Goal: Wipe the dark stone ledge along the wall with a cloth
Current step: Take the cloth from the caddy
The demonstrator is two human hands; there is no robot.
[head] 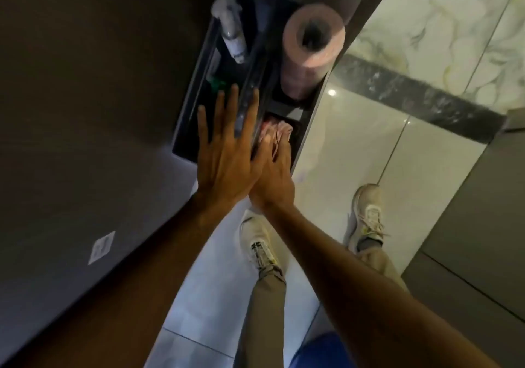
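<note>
A black caddy (pixel 187 118) with compartments hangs against the dark wall. My left hand (pixel 224 152) lies flat on its near left part, fingers spread, holding nothing. My right hand (pixel 277 174) reaches into the near right compartment, its fingers on a pink cloth (pixel 274 130) bunched up there. The fingertips are partly hidden by the cloth and the left hand, so how firm the grasp is stays unclear. The dark stone ledge cannot be told apart in this view.
A large pink roll (pixel 312 44) stands in the far right compartment. A spray bottle (pixel 231 31) lies in the far left one, with something green (pixel 217 85) below it. My white shoes (pixel 260 240) stand on glossy floor tiles. A blue object (pixel 326 350) sits at the bottom edge.
</note>
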